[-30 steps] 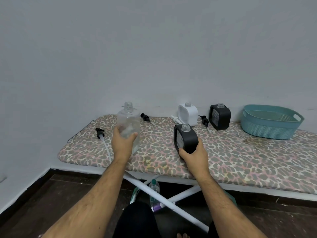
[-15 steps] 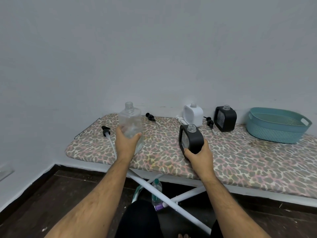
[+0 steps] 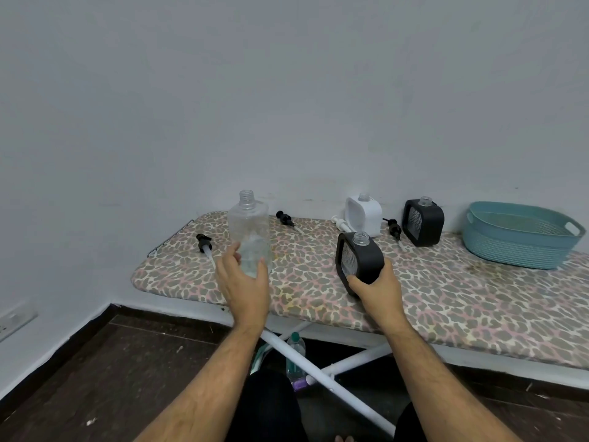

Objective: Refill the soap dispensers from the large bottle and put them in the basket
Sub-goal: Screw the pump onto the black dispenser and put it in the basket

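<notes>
At the far left of the leopard-print ironing board [image 3: 446, 291] lies a black pump head [image 3: 204, 242] with its clear dip tube pointing toward us. Just to its right stands the large clear bottle [image 3: 249, 231], upright and uncapped, with a little liquid visible in its lower part. Our left hand [image 3: 243, 283] is at the bottle's lower near side: the thumb and fingertips touch its base, the fingers are spread and only loosely bent, and the palm sits clear of the wall. We cannot tell whether this contact amounts to a grip.

Behind the bottle, near the wall, lies a second black pump head [image 3: 285, 218]. Further right, our right hand [image 3: 376, 287] grips the near black dispenser [image 3: 359, 258] from below, with the thumb across its front lower corner and the fingers curled round its base. The dispenser is tilted, its open neck leaning toward the right, and it appears lifted off the board surface.

Behind it stands the white dispenser [image 3: 364, 213], upright and open, with a white pump head [image 3: 338, 221] lying at its left foot. A third black pump head [image 3: 393, 227] lies between the white dispenser and the far black dispenser [image 3: 423, 222], which stands upright and uncapped. At the right end sits the teal basket [image 3: 516, 247], well apart from both hands.
</notes>
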Demonstrator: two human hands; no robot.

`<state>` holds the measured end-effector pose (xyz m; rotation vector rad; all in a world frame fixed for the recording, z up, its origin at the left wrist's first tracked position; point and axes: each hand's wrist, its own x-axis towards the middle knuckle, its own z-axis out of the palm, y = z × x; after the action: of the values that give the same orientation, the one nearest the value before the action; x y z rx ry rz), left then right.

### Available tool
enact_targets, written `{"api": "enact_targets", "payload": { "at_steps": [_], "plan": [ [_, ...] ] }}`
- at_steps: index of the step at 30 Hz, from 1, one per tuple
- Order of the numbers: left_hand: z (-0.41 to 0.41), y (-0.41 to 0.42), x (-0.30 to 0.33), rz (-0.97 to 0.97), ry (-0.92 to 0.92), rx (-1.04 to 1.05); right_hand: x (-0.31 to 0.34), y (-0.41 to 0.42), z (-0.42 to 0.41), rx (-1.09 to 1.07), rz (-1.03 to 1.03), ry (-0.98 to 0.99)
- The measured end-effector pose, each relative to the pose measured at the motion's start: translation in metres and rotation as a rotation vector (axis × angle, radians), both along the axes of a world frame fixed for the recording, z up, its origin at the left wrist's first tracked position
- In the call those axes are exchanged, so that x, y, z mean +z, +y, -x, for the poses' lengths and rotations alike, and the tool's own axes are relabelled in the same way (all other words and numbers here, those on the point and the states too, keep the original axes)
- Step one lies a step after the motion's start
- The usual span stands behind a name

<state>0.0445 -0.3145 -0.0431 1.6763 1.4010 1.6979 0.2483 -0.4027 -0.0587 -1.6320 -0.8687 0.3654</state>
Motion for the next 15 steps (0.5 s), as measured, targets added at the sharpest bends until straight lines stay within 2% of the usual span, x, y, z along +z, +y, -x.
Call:
{"api": "enact_targets", "payload": {
  "at_steps": [6,15],
  "plan": [
    [-0.044,-0.033,-0.004,-0.015,0.034,-0.306,0.001,0.000,-0.005,0.013,-0.009,-0.002],
    [-0.085,0.018,-0.005,0.202,0.233,-0.396,0.005,0.001,-0.016,0.050,0.000,-0.003]
  ]
}}
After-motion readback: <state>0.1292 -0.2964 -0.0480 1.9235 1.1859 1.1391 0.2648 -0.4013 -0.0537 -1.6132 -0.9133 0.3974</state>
